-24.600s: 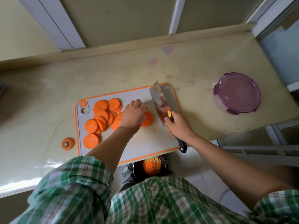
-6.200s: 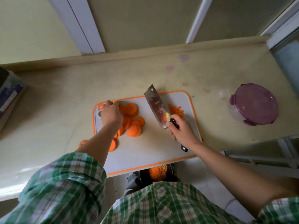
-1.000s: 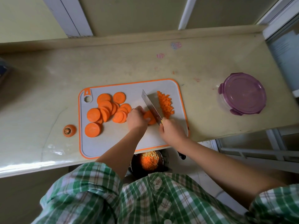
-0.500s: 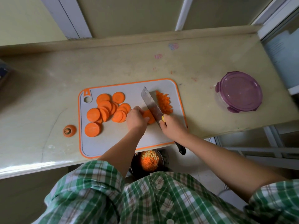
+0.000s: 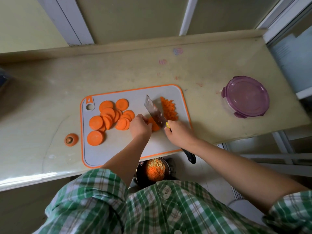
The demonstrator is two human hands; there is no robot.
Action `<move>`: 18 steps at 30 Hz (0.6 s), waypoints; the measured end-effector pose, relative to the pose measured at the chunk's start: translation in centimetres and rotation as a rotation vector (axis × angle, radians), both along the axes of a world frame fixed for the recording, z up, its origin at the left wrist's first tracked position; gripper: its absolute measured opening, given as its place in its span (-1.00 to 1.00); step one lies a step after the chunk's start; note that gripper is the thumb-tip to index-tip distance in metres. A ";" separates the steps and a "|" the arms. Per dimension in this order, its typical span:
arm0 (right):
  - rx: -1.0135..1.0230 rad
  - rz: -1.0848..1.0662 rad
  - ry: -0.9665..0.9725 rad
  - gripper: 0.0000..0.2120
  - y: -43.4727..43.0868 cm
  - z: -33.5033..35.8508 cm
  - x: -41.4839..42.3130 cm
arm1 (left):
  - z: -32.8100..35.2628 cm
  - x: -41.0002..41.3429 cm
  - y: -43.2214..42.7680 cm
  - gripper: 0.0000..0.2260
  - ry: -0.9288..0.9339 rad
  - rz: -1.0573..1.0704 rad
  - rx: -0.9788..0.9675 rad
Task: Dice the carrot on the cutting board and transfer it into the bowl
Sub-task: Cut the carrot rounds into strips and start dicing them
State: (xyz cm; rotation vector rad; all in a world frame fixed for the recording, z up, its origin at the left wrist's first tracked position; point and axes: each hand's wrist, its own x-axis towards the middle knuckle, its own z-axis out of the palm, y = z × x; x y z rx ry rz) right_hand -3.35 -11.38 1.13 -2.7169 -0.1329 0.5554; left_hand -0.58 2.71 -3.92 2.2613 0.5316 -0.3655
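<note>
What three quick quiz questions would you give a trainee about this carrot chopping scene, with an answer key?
1. True or false: the right hand holds the cleaver by its handle.
2. Multiple choice: where does the carrot top lie? A, on the counter, left of the cutting board. B, on the cutting board. C, under the cleaver.
3. Short answer: which hand holds the carrot slice at the blade?
Key: 1 true; 2 A; 3 the left hand.
</note>
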 end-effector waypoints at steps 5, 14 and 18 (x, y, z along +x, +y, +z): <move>-0.005 -0.019 0.011 -0.85 0.1 0.0 -0.4 | -0.1 0.2 0.0 -0.86 0.011 0.010 -0.018; 0.026 -0.032 0.061 -0.79 0.6 -0.3 -0.3 | -0.3 0.5 0.1 -0.85 0.039 0.036 -0.063; 0.035 -0.034 0.059 -0.69 1.2 -0.7 -0.2 | -0.5 0.8 0.2 -0.76 0.065 0.061 -0.103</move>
